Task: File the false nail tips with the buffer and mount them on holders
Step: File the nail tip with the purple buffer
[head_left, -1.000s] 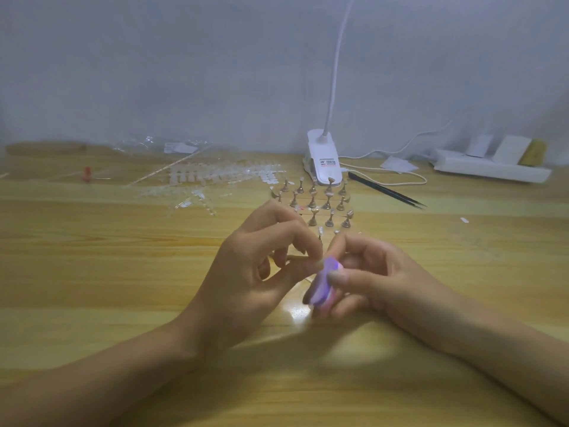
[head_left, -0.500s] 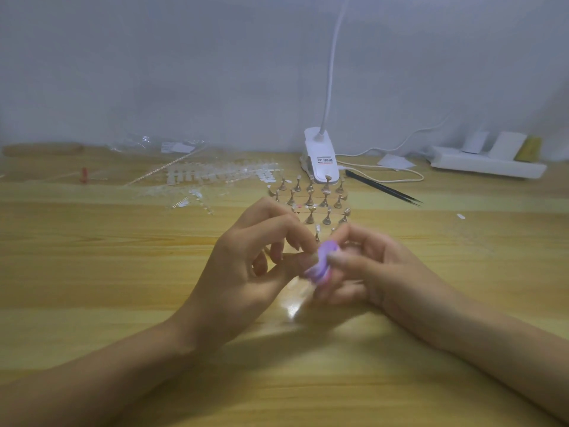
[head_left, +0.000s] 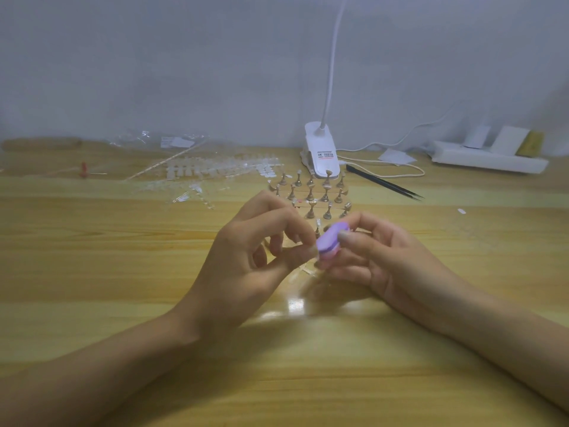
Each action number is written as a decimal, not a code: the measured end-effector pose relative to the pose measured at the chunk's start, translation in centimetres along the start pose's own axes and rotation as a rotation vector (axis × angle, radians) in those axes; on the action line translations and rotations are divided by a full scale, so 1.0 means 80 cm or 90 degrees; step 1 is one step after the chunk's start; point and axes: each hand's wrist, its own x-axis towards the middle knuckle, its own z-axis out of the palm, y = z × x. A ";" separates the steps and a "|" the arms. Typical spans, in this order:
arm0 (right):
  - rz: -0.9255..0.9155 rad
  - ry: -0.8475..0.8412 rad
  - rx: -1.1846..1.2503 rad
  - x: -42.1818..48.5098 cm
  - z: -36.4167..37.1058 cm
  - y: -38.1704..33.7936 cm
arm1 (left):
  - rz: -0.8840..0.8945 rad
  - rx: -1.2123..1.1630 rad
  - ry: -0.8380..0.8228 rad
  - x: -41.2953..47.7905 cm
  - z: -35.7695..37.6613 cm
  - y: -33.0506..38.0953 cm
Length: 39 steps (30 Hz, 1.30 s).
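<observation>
1. Evidently the filing step is in hand: the left hand [head_left: 246,260] pinches, between thumb and forefinger, something pale that I judge to be a clear false nail tip [head_left: 312,250], though it is too small to make out surely.
2. The right hand [head_left: 385,263] clasps a small oval purple-and-pink foam buffer [head_left: 329,241], thumb on top and fingers curled beneath. The buffer's edge meets the left fingertips, raised above the table.
3. The next move, as I judge it, calls for short, light strokes, then seating the tip on a free one of the small brass-coloured metal holders [head_left: 311,195]. These stand in rows just behind the hands; most look bare, and 1 nearest the buffer seems to carry a tip.
4. A pale wooden table [head_left: 123,303] spans the view, with a patch of glare below the hands; a plain grey wall [head_left: 215,72] rises behind.
5. Along the back edge sit a long white power strip [head_left: 489,160] at right, a white clip lamp [head_left: 321,152], clear plastic strips of spare tips [head_left: 215,172] at left, and thin black tweezers [head_left: 385,183].
</observation>
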 end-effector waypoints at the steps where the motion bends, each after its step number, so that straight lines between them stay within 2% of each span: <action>1: 0.009 -0.034 -0.014 0.000 0.001 0.000 | 0.000 0.002 -0.002 0.000 0.000 0.000; 3: 0.010 -0.066 -0.026 0.000 0.003 0.000 | -0.004 0.003 0.003 0.000 0.001 0.000; 6: -0.006 0.016 0.002 -0.001 0.000 0.001 | -0.023 -0.009 0.011 0.001 0.001 0.000; 9: 0.010 -0.071 -0.029 -0.001 0.004 -0.001 | -0.013 -0.001 0.000 0.000 0.001 0.000; 12: -0.008 0.014 -0.001 0.000 0.002 0.000 | -0.013 0.004 -0.001 0.001 0.001 -0.001; 16: 0.007 -0.071 -0.011 -0.001 0.003 0.001 | -0.010 0.005 -0.004 0.001 0.001 -0.001; 19: -0.011 0.017 0.006 0.000 0.000 0.001 | -0.018 -0.001 -0.001 0.001 0.001 -0.001; 22: 0.020 -0.068 -0.030 0.000 0.003 -0.002 | -0.014 0.001 -0.002 0.000 0.001 0.000; 25: 0.013 -0.008 0.008 0.001 0.001 -0.001 | -0.025 -0.002 0.003 0.001 0.000 -0.001; 28: 0.023 -0.063 -0.035 0.000 0.004 -0.002 | -0.023 -0.004 0.002 0.001 0.001 0.000; 32: 0.010 0.012 0.013 0.001 -0.001 -0.002 | -0.015 -0.006 -0.005 0.001 0.001 0.000; 35: 0.025 -0.069 -0.040 0.001 0.002 -0.002 | -0.009 -0.005 -0.006 0.001 0.002 0.000; 39: 0.010 0.014 0.000 0.002 0.000 -0.004 | -0.009 -0.010 -0.013 0.001 0.001 0.001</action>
